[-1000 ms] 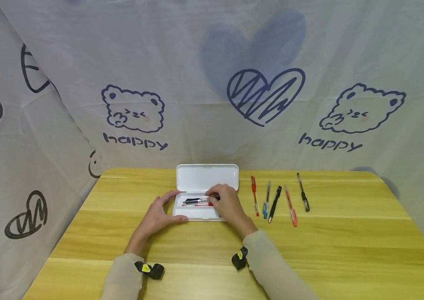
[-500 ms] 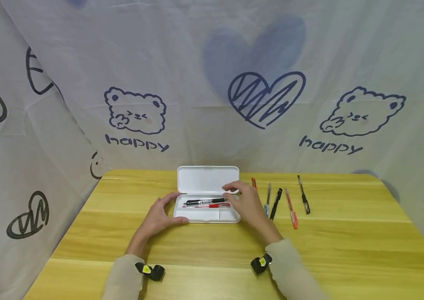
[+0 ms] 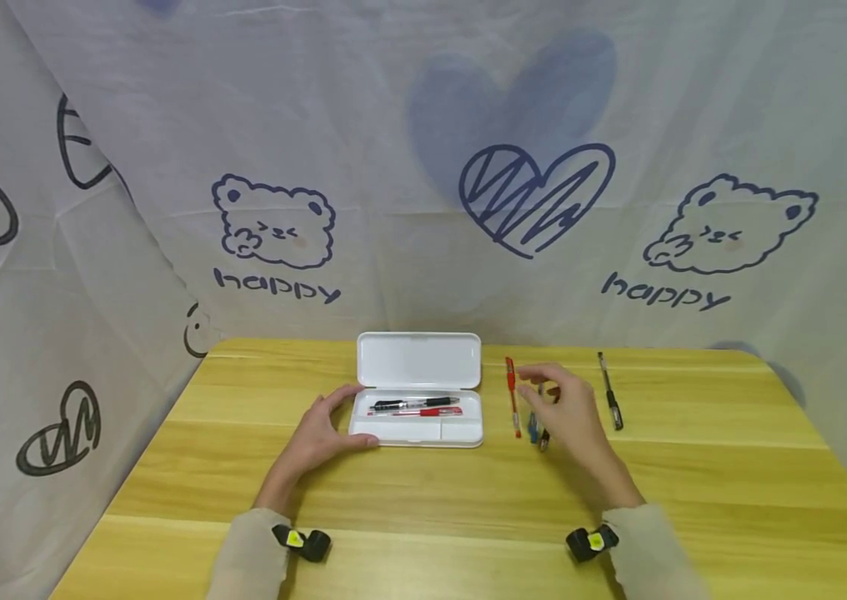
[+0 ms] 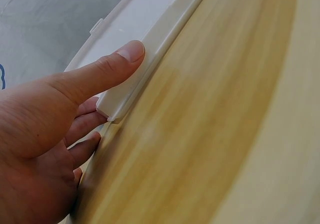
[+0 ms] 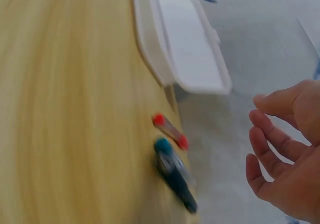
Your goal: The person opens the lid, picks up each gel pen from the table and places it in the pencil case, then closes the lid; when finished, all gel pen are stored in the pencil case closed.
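While the left hand point(image 3: 322, 435) grips the left end of a white pencil case point(image 3: 401, 430), thumb on its front edge, the right hand point(image 3: 572, 417) hangs over some loose pens, fingers softly curved and grasping nothing. The case lies open on the worktop point(image 3: 423, 500), lid point(image 3: 419, 360) raised behind; a black pen point(image 3: 389, 406) and a red pen point(image 3: 431, 412) rest inside. Right of it I see another red pen point(image 3: 512, 398), a blue-ended pen point(image 3: 533, 431) partly hidden by that hand, and, farther right, a black-gripped pen point(image 3: 610, 396).
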Demonstrator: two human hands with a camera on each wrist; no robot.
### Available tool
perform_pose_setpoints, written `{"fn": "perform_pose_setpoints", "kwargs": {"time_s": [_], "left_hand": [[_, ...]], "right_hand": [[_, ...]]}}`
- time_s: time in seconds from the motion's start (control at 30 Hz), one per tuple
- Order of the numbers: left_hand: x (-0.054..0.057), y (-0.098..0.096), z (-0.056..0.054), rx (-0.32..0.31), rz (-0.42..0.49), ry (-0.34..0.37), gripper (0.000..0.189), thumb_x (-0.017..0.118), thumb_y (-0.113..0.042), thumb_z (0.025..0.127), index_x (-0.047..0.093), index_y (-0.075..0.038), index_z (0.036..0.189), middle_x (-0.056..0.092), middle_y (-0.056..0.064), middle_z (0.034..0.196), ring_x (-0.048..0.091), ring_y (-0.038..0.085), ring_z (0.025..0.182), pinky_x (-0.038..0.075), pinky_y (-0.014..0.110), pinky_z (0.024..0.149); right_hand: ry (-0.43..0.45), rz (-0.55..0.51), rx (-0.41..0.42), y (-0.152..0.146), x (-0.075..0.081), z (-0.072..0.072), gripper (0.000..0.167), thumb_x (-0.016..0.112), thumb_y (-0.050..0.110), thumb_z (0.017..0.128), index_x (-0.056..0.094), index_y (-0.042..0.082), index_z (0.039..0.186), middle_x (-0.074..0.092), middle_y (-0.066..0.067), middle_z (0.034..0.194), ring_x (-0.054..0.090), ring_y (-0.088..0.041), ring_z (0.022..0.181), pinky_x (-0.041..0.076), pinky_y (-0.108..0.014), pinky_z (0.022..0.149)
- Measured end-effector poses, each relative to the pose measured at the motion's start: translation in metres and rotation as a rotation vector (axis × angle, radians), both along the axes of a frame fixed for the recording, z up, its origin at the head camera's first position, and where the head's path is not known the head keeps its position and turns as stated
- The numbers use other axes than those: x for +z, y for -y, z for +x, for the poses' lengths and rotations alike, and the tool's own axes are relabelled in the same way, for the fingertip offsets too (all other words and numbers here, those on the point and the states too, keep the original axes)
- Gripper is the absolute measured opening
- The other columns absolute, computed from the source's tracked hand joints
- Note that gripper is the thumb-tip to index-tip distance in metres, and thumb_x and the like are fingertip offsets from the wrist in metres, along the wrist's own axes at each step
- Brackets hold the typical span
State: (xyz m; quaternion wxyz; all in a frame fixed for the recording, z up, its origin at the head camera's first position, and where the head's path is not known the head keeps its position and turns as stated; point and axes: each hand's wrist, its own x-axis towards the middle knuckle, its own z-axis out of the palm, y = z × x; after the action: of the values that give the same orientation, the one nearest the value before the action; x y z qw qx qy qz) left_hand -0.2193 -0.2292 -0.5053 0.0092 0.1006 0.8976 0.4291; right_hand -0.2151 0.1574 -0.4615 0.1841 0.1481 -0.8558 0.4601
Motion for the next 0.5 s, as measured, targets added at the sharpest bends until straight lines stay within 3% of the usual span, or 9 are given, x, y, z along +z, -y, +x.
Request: {"fn": "perform_pose_setpoints", "kwargs": {"time_s": [0.13, 0.23, 0.33, 0.5], "left_hand": [[0.001, 0.001, -0.001, 0.001, 0.004, 0.004, 0.089, 0.096, -0.036, 0.07, 0.055, -0.017, 0.146, 0.052, 0.015, 0.151, 0.04, 0.044, 0.14, 0.027, 0.064, 0.117], [-0.001, 0.001, -0.002, -0.003, 0.013, 0.009, 0.089, 0.096, -0.037, 0.07, 0.055, -0.017, 0.147, 0.051, 0.014, 0.152, 0.037, 0.044, 0.143, 0.025, 0.063, 0.119], [-0.001, 0.001, -0.001, 0.002, 0.017, 0.013, 0.09, 0.097, -0.038, 0.069, 0.055, -0.018, 0.146, 0.052, 0.013, 0.152, 0.037, 0.045, 0.143, 0.026, 0.064, 0.118], [0.0, 0.001, 0.001, 0.013, 0.0, 0.02, 0.09, 0.097, -0.041, 0.068, 0.056, -0.021, 0.145, 0.053, 0.014, 0.15, 0.044, 0.042, 0.135, 0.032, 0.064, 0.115]], "right_hand": [[-0.033, -0.007, -0.076, -0.022, 0.001, 0.002, 0.021, 0.075, 0.002, 0.092, 0.075, 0.005, 0.113, 0.075, -0.009, 0.109, 0.066, -0.029, 0.098, 0.056, -0.035, 0.077], [-0.03, -0.012, -0.143, -0.037, 0.0, 0.002, 0.02, 0.075, 0.001, 0.092, 0.075, 0.004, 0.112, 0.075, -0.011, 0.109, 0.067, -0.03, 0.099, 0.055, -0.031, 0.079], [0.003, -0.016, -0.204, -0.049, -0.003, 0.003, 0.02, 0.073, 0.003, 0.094, 0.075, 0.003, 0.114, 0.075, -0.012, 0.11, 0.066, -0.029, 0.101, 0.054, -0.029, 0.081], [0.095, -0.073, -0.261, -0.062, -0.01, 0.003, 0.022, 0.072, 0.004, 0.095, 0.074, 0.002, 0.116, 0.072, -0.016, 0.114, 0.062, -0.031, 0.105, 0.047, -0.01, 0.077]]}}
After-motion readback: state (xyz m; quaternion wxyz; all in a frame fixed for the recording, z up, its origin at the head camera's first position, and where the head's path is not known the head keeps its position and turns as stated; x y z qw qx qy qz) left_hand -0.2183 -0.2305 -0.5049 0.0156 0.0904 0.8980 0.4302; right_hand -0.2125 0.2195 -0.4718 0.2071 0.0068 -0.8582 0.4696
